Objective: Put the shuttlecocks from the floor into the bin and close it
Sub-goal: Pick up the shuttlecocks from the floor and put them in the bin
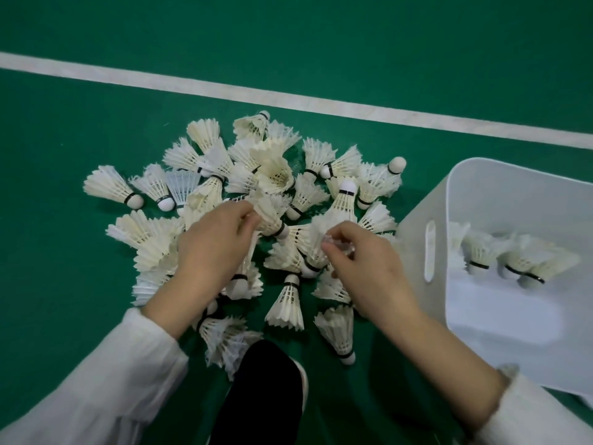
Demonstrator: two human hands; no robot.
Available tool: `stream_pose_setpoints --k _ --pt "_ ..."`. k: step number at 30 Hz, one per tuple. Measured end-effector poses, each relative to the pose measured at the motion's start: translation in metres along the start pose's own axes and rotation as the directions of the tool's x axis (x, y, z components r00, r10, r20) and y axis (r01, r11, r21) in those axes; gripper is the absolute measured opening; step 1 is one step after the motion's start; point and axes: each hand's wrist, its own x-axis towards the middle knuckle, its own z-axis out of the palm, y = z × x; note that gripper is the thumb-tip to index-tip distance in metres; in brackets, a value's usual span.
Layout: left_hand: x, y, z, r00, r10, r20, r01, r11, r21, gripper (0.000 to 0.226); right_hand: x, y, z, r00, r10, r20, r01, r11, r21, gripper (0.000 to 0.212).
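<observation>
Left hand (211, 248), fingers curled, pinching a shuttlecock (271, 218) by its feathers; right hand (369, 268), curled likewise, pinching a second shuttlecock (309, 248); both palm-down over the floor pile (284, 303).

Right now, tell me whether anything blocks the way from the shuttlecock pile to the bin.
Nothing visible does. The bin sits open just beside the shuttlecock pile, no lid on it; only its own wall to clear.
</observation>
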Motion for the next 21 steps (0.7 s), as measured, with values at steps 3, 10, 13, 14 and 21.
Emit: stream_pose_setpoints --k 3,10,13,14,21 --pt "-0.003 0.019 -0.023 0.998 0.057 -0.019 -0.058 0.996 -0.063 0.024 -0.002 -0.022 -0.032 0.997 -0.068 0.02 0.068 0.998 0.004 0.013" --pt "-0.014 0.094 -0.061 0.984 0.154 -0.091 -0.166 0.975 -0.145 0.02 -0.02 -0.025 -0.181 0.984 -0.075 -0.162 0.071 0.997 -0.03 0.014" --pt "-0.02 0.126 -0.071 0.958 0.272 -0.089 -0.28 0.956 -0.091 0.02 -0.049 0.005 -0.231 0.963 -0.008 -0.268 -0.006 0.999 -0.052 0.011" --pt "-0.022 0.136 -0.074 0.952 0.297 -0.068 -0.301 0.951 -0.071 0.021 -0.06 0.018 -0.24 0.958 0.03 -0.284 -0.047 0.997 -0.053 0.011" --pt "-0.059 0.172 -0.093 0.895 0.444 0.054 -0.446 0.893 0.061 0.022 -0.108 0.094 -0.228 0.924 0.316 -0.214 -0.318 0.948 0.025 0.017"
